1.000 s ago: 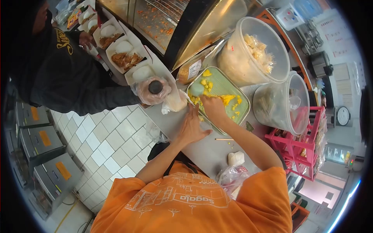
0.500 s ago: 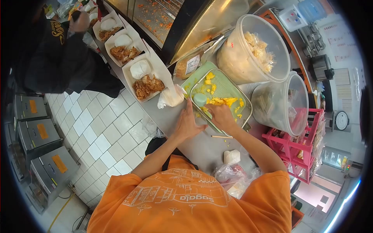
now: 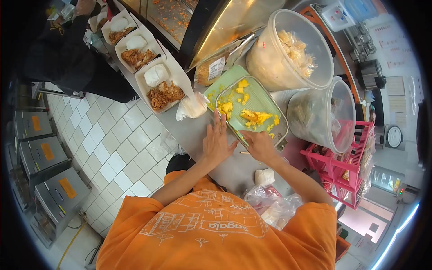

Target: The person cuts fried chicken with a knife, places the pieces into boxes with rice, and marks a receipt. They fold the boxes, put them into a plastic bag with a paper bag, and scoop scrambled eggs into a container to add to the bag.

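A green tray (image 3: 265, 100) with a raised metal-coloured rim holds clumps of yellow scrambled egg (image 3: 255, 118). At its near left edge lies my left hand (image 3: 217, 143), fingers stretched out and thumb apart, fingertips by a heap of egg. My right hand (image 3: 260, 146) is curled closed at the tray's near edge; what its fingers hold, if anything, is hidden. Left of the tray stand open white boxes (image 3: 143, 86), each with a white wrapped bundle (image 3: 156, 75) and fried chicken (image 3: 165, 95). A crumpled white wrapper (image 3: 192, 106) sits between the boxes and tray.
Two large clear tubs (image 3: 289, 50) of bagged items stand beyond and right of the tray. A pink basket (image 3: 344, 168) is at the right. Plastic bags (image 3: 272, 204) and a white bundle (image 3: 265, 177) lie near my body. Another person's dark sleeve (image 3: 67, 49) is at upper left.
My right hand has drawn back from the egg to the tray's near edge. The pale green round piece no longer shows; egg now appears near that spot. My left hand stays by the tray.
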Action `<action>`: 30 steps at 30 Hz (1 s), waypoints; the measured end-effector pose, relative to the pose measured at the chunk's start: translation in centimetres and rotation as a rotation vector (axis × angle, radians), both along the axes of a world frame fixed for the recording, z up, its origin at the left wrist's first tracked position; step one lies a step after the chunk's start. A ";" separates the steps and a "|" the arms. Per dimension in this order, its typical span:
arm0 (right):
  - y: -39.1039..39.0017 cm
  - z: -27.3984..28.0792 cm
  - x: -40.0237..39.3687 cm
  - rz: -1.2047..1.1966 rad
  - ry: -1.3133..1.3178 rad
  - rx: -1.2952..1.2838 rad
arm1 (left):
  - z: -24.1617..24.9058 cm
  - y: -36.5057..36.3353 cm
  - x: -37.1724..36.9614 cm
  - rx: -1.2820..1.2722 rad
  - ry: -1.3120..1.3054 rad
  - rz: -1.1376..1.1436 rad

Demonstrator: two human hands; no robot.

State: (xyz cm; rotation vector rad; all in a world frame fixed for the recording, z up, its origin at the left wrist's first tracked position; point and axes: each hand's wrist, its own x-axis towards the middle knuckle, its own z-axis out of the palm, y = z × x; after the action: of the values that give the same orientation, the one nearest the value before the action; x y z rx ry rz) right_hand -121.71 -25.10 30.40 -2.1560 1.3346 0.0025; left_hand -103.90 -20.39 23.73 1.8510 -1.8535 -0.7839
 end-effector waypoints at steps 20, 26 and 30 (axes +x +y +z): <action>-2.2 -4.0 4.9 -0.162 -0.193 -0.215 | 0.2 -1.1 2.0 0.244 0.348 0.011; -4.5 -3.1 4.4 -0.559 -0.310 0.259 | -0.1 -1.2 2.1 0.195 0.364 0.012; -7.6 -6.3 -0.1 -0.733 -0.611 0.700 | 0.6 -1.1 2.3 0.214 0.365 0.018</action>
State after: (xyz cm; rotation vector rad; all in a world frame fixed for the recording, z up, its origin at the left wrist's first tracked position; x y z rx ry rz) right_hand -121.82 -32.68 24.12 -0.9095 1.3825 -0.3853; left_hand -101.55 -21.51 24.34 1.7010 -1.5700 -1.2613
